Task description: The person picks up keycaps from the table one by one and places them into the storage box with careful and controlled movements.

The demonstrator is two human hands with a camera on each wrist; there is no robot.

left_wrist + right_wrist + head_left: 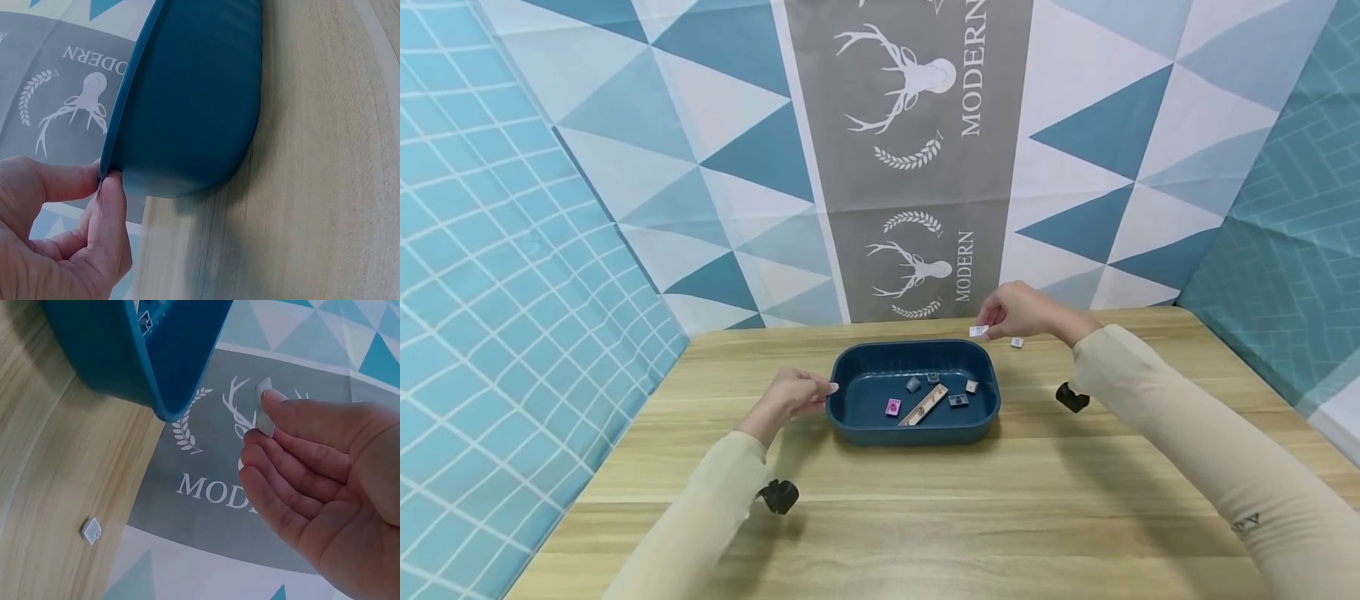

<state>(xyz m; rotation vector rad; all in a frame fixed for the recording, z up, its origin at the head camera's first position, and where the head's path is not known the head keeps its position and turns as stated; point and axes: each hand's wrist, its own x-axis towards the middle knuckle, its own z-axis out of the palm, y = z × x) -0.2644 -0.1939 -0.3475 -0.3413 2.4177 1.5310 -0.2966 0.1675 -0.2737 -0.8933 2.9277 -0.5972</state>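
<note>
A dark blue basin sits on the wooden table, and my left hand pinches its left rim between thumb and fingers. In the left wrist view, the thumb and fingers of that hand meet on the rim. Just beyond the basin's back right corner, my right hand pinches a small flat white piece. Inside the basin lie a pink piece, a long light-wood strip, a dark grey piece, a small pale piece and a couple of other small grey pieces.
Another small white piece lies on the table to the right of the basin, below my right hand. A patterned cloth with deer prints hangs behind the table. Blue tiled sheeting rises at the left.
</note>
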